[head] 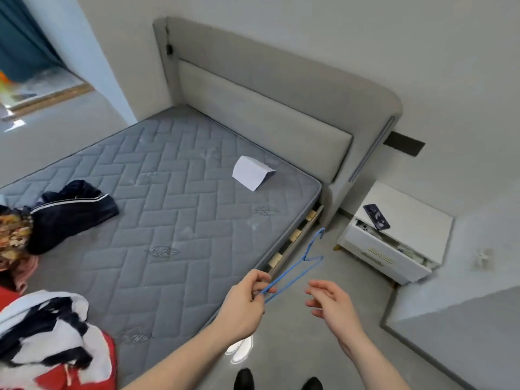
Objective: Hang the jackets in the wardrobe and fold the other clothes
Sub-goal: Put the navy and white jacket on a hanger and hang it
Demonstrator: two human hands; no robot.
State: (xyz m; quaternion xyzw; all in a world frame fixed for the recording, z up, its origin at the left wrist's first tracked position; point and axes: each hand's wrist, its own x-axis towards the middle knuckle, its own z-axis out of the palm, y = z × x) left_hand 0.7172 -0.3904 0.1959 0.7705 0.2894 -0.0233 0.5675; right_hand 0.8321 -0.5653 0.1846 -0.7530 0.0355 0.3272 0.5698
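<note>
My left hand (pixel 247 299) pinches one end of a thin blue wire hanger (pixel 302 266), which points away over the floor beside the bed. Just right of the hanger, my right hand (pixel 329 302) hovers with loosely curled fingers and holds nothing. On the grey mattress (pixel 168 192) at the left lie a dark navy garment with white stripes (pixel 73 212), a floral patterned garment (pixel 12 235) and a red, white and black jacket (pixel 53 333) near the front corner. No wardrobe is visible.
A folded white paper (pixel 251 173) lies on the mattress near the padded headboard (pixel 267 108). A white nightstand (pixel 394 235) with a phone (pixel 376 216) on top and a drawer ajar stands right of the bed. Grey floor lies between bed and nightstand.
</note>
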